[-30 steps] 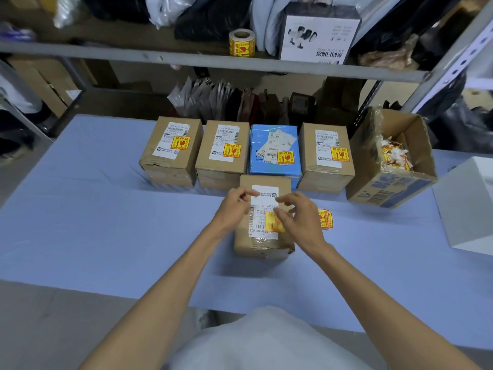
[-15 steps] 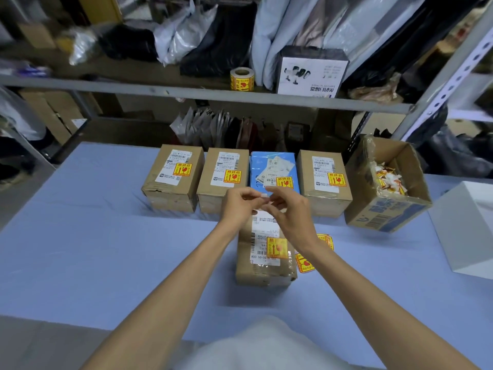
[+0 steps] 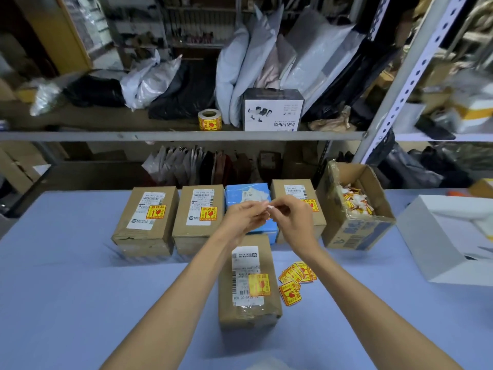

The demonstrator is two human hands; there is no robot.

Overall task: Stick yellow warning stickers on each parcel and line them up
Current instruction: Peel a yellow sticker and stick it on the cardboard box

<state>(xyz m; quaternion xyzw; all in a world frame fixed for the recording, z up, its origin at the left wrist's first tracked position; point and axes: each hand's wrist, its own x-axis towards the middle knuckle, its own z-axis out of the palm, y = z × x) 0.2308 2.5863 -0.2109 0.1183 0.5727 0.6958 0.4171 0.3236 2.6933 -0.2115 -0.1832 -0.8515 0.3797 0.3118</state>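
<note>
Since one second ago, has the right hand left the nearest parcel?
Yes. The right hand, pinching a white scrap, left the nearest parcel, moving away toward the blue parcel behind it.

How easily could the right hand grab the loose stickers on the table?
Probably yes, easily: the loose stickers lie uncovered beside the near parcel, close to the right hand, though its fingers pinch a white scrap.

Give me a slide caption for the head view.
Left hand and right hand pinch a white scrap; front parcel already stickered.
</note>
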